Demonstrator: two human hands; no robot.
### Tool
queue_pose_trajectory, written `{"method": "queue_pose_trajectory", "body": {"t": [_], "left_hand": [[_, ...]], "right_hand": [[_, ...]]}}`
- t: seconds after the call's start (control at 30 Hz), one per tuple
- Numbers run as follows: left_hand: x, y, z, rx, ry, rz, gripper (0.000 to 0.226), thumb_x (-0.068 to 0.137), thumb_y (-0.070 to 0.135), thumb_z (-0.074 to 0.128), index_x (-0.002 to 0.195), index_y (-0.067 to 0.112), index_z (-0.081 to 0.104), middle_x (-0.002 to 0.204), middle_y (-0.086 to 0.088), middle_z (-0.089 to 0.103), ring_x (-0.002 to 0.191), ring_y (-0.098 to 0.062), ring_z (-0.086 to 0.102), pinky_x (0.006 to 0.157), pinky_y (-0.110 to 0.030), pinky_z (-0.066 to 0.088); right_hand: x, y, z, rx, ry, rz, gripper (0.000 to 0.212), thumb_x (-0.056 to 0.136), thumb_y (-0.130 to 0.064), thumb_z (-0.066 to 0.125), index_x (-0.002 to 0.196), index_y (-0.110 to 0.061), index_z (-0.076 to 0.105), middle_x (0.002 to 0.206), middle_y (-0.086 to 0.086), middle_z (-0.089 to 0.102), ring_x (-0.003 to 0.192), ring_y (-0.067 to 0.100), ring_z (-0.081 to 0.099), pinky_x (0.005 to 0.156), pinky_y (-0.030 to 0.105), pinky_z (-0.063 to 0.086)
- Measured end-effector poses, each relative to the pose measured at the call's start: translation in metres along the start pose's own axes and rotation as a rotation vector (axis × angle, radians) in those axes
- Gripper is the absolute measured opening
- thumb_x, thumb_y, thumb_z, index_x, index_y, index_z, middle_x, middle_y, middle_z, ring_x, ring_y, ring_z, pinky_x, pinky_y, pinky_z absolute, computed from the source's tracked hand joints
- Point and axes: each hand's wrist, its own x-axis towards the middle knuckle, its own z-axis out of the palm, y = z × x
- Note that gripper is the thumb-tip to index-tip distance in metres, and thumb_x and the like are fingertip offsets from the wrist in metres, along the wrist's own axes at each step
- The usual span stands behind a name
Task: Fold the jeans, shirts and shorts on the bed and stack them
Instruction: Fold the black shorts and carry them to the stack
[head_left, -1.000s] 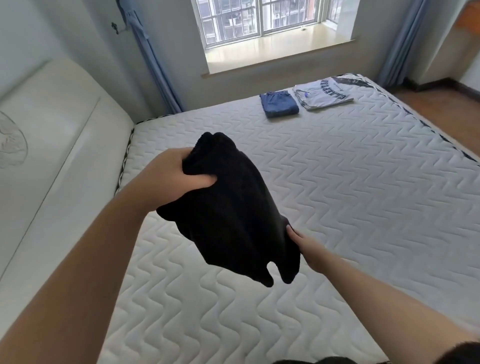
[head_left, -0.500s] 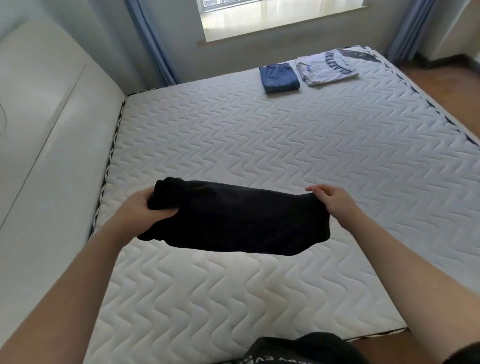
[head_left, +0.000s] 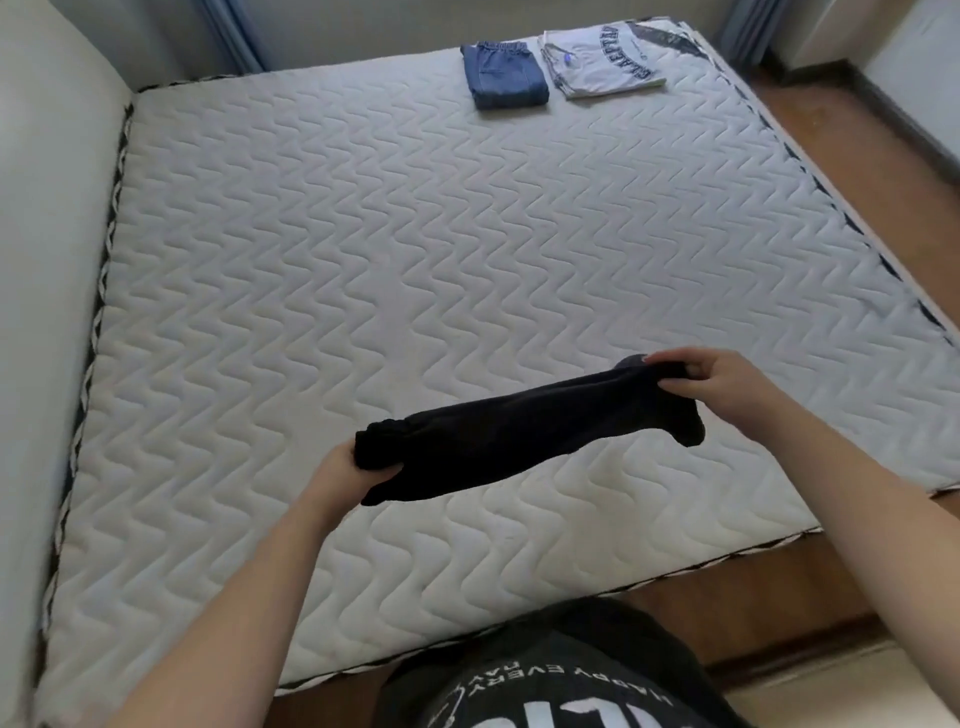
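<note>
A black garment (head_left: 524, 434), folded into a long band, is stretched between my hands just above the near part of the white quilted mattress (head_left: 415, 249). My left hand (head_left: 348, 467) grips its bunched, gathered end at the lower left. My right hand (head_left: 727, 382) pinches the other end at the upper right. At the far edge of the bed lie folded blue jeans (head_left: 504, 75) and, just right of them, a folded white shirt (head_left: 602, 62) with dark lettering.
A cream padded headboard (head_left: 47, 260) runs along the left side. Wooden floor (head_left: 883, 156) lies beyond the right edge of the mattress and at its near corner. My black printed shirt (head_left: 550, 680) fills the bottom centre. Blue curtains hang at the far wall.
The view has tilted further down. Both hands have lowered the black garment toward the mattress, drawn out longer and narrower, with the right end now higher than the left.
</note>
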Motion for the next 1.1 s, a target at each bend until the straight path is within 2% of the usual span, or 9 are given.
{"method": "queue_pose_trajectory", "body": {"t": [0.13, 0.27, 0.37, 0.43, 0.57, 0.77, 0.97, 1.03, 1.1], "left_hand": [[-0.002, -0.046, 0.018, 0.003, -0.080, -0.037, 0.032, 0.080, 0.023, 0.082, 0.104, 0.038, 0.068, 0.093, 0.015, 0.075, 0.090, 0.004, 0.067, 0.061, -0.009, 0.048], [0.001, -0.092, 0.014, -0.012, -0.114, -0.103, 0.041, 0.079, 0.025, 0.083, 0.115, 0.035, 0.065, 0.102, 0.013, 0.073, 0.096, 0.003, 0.066, 0.073, -0.015, 0.049], [0.005, -0.126, 0.002, -0.046, -0.087, -0.129, 0.031, 0.084, 0.023, 0.078, 0.110, 0.033, 0.063, 0.096, 0.018, 0.073, 0.093, 0.006, 0.066, 0.069, -0.006, 0.047], [0.008, -0.146, -0.008, -0.069, -0.029, -0.170, 0.024, 0.088, 0.030, 0.073, 0.108, 0.035, 0.060, 0.095, 0.017, 0.072, 0.090, 0.004, 0.065, 0.070, -0.008, 0.048], [0.026, -0.187, -0.030, -0.111, 0.096, -0.286, 0.039, 0.094, 0.036, 0.065, 0.128, 0.021, 0.056, 0.117, 0.000, 0.065, 0.110, -0.020, 0.059, 0.095, -0.036, 0.048], [0.069, -0.228, -0.074, -0.014, 0.276, -0.324, 0.044, 0.096, 0.038, 0.059, 0.135, 0.019, 0.050, 0.123, -0.003, 0.063, 0.116, -0.026, 0.056, 0.092, -0.035, 0.043], [0.114, -0.261, -0.110, 0.081, 0.410, -0.374, 0.045, 0.090, 0.042, 0.067, 0.126, 0.021, 0.052, 0.113, 0.001, 0.064, 0.111, -0.028, 0.060, 0.083, -0.035, 0.042], [0.124, -0.265, -0.111, 0.123, 0.435, -0.409, 0.060, 0.088, 0.040, 0.070, 0.136, 0.015, 0.045, 0.125, -0.005, 0.059, 0.118, -0.030, 0.056, 0.091, -0.037, 0.044], [0.131, -0.262, -0.107, 0.236, 0.461, -0.389, 0.073, 0.088, 0.034, 0.070, 0.147, 0.008, 0.035, 0.142, -0.014, 0.048, 0.131, -0.030, 0.044, 0.108, -0.040, 0.037]], "right_hand": [[-0.008, 0.009, 0.016, -0.065, 0.031, 0.074, 0.036, 0.090, -0.011, 0.066, 0.106, -0.043, 0.071, 0.099, -0.013, 0.075, 0.097, 0.001, 0.067, 0.085, 0.020, 0.045], [0.006, 0.011, 0.042, -0.136, -0.020, 0.113, 0.037, 0.092, -0.011, 0.065, 0.105, -0.045, 0.070, 0.100, -0.018, 0.073, 0.098, -0.003, 0.066, 0.087, 0.021, 0.045], [0.036, 0.011, 0.077, -0.237, -0.096, 0.123, 0.040, 0.093, -0.013, 0.063, 0.102, -0.051, 0.068, 0.101, -0.030, 0.069, 0.099, -0.011, 0.061, 0.086, 0.018, 0.044], [0.062, 0.008, 0.108, -0.281, -0.156, 0.131, 0.042, 0.094, -0.015, 0.061, 0.098, -0.057, 0.066, 0.100, -0.036, 0.065, 0.100, -0.016, 0.057, 0.085, 0.014, 0.041], [0.127, 0.009, 0.181, -0.351, -0.264, 0.116, 0.039, 0.096, -0.015, 0.057, 0.101, -0.054, 0.064, 0.114, -0.019, 0.065, 0.110, 0.004, 0.058, 0.094, 0.022, 0.042], [0.229, 0.014, 0.274, -0.483, -0.329, 0.083, 0.033, 0.097, -0.018, 0.056, 0.111, -0.048, 0.061, 0.129, -0.002, 0.061, 0.122, 0.019, 0.054, 0.110, 0.040, 0.038], [0.301, 0.020, 0.346, -0.488, -0.324, 0.065, 0.038, 0.100, -0.008, 0.048, 0.129, -0.030, 0.058, 0.136, 0.003, 0.058, 0.125, 0.025, 0.052, 0.101, 0.025, 0.032], [0.310, 0.022, 0.357, -0.483, -0.344, 0.065, 0.043, 0.100, -0.005, 0.044, 0.136, -0.026, 0.052, 0.135, 0.001, 0.059, 0.123, 0.023, 0.053, 0.097, 0.022, 0.034], [0.312, 0.028, 0.360, -0.459, -0.370, 0.082, 0.045, 0.100, -0.005, 0.043, 0.140, -0.025, 0.047, 0.132, -0.001, 0.061, 0.119, 0.021, 0.055, 0.096, 0.024, 0.038]]}}
